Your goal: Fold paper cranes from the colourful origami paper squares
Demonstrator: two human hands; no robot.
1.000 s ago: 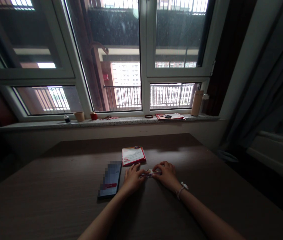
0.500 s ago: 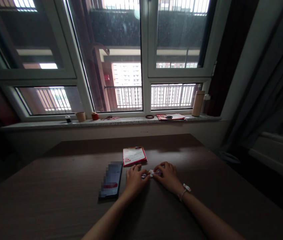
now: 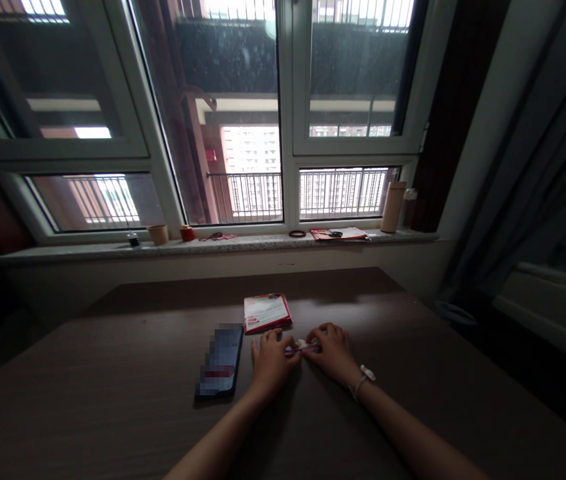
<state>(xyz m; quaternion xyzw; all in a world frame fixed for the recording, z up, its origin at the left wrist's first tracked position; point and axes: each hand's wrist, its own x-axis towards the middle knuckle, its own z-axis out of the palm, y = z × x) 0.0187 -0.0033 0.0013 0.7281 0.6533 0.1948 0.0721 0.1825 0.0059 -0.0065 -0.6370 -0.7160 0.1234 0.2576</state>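
My left hand (image 3: 271, 363) and my right hand (image 3: 333, 353) rest close together on the brown table (image 3: 127, 373). Between their fingertips is a small, narrow white-and-purple piece (image 3: 302, 345), too small to name. My left thumb and fingers pinch its left end; those of my right hand close on its right end. Parts of it are covered by the fingers. A pale bracelet (image 3: 365, 375) circles my right wrist. Just beyond my left hand lies a stack of red-edged white cards or paper (image 3: 267, 312). To its left is a dark phone (image 3: 220, 363), its screen partly pixelated.
Along the stone windowsill (image 3: 257, 244) stand a small dark bottle (image 3: 133, 239), a tan cup (image 3: 158, 233), a red container (image 3: 187, 233) and a tan flask (image 3: 393, 208). Red-and-white papers (image 3: 343, 234) and a dark ring (image 3: 297, 233) lie there too. Windows rise behind.
The white-and-purple piece has turned slightly between my fingertips, showing more purple and less white. Both hands stay nearly in place. The whole view has shifted a little.
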